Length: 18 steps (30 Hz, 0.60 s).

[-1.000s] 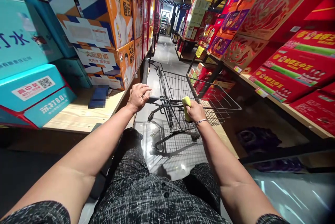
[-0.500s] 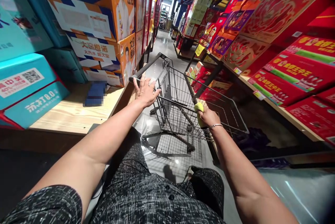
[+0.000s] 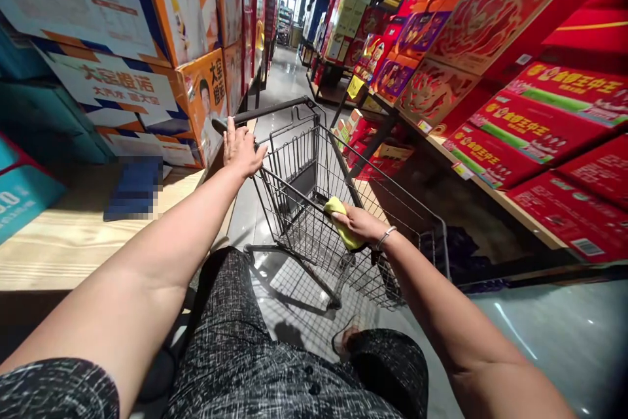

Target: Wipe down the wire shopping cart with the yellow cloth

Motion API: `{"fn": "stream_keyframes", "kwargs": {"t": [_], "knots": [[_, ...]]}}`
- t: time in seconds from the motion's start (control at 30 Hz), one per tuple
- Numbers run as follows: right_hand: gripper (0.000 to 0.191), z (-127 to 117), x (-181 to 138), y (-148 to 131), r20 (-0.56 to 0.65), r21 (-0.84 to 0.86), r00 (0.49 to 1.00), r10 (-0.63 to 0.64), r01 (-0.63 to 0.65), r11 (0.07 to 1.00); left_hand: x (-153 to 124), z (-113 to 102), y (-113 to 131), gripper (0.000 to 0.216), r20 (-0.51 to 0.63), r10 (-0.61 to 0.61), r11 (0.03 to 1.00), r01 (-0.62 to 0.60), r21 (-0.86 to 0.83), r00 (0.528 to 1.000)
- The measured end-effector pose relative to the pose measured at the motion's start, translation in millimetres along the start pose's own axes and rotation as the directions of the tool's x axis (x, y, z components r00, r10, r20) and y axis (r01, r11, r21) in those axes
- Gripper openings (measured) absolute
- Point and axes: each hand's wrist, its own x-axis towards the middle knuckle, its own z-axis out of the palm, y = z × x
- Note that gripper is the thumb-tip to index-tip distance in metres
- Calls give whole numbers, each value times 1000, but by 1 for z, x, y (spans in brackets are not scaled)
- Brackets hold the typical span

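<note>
Your left hand [image 3: 243,152] is resting with fingers spread wide at the near end of the handle [image 3: 269,111] of the shopping cart [image 3: 300,180]. Your right hand [image 3: 363,226] is closing around a yellow cloth [image 3: 337,211] — you are holding it at the cart's near side rim, though whether the cloth is pressing on the wire you cannot tell. The cart is standing on the shiny floor [image 3: 287,89], between a wooden shelf [image 3: 49,265] bearing orange boxes [image 3: 199,102] and a dark blue item [image 3: 130,190] on your left, and stacked red boxes [image 3: 534,131] on your right.
</note>
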Motion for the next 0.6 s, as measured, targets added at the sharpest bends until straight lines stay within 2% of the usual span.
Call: {"fn": "stream_keyframes", "kwargs": {"t": [0.1, 0.17, 0.23, 0.3, 0.4, 0.47, 0.53, 0.6], "knots": [[34, -7, 22, 12, 99, 203, 991, -95, 73, 976, 12, 7, -3, 40, -43, -48, 997, 45, -61, 998], [28, -9, 44, 21, 101, 281, 991, -87, 56, 958, 20, 14, -6, 38, -89, -76, 991, 65, -121, 993], [31, -10, 71, 24, 84, 329, 994, -66, 35, 944, 27, 23, -10, 36, -143, -101, 979, 74, -188, 985], [40, -12, 100, 18, 34, 333, 995, -93, 77, 940, 33, 32, -13, 35, -198, -123, 961, 67, -267, 972], [57, -21, 148, -8, -180, 235, 967, -181, 221, 946, 41, 45, -18, 35, -270, -146, 927, 37, -374, 952], [64, -32, 181, -31, -368, 105, 886, -281, 340, 934, 45, 51, -21, 35, -300, -149, 917, 18, -398, 942], [65, -41, 212, -53, -512, -71, 747, -423, 455, 888, 48, 55, -25, 35, -311, -132, 920, -1, -392, 941], [57, -43, 239, -68, -570, -235, 610, -550, 520, 821, 50, 59, -29, 35, -315, -108, 927, -20, -376, 943]]}}
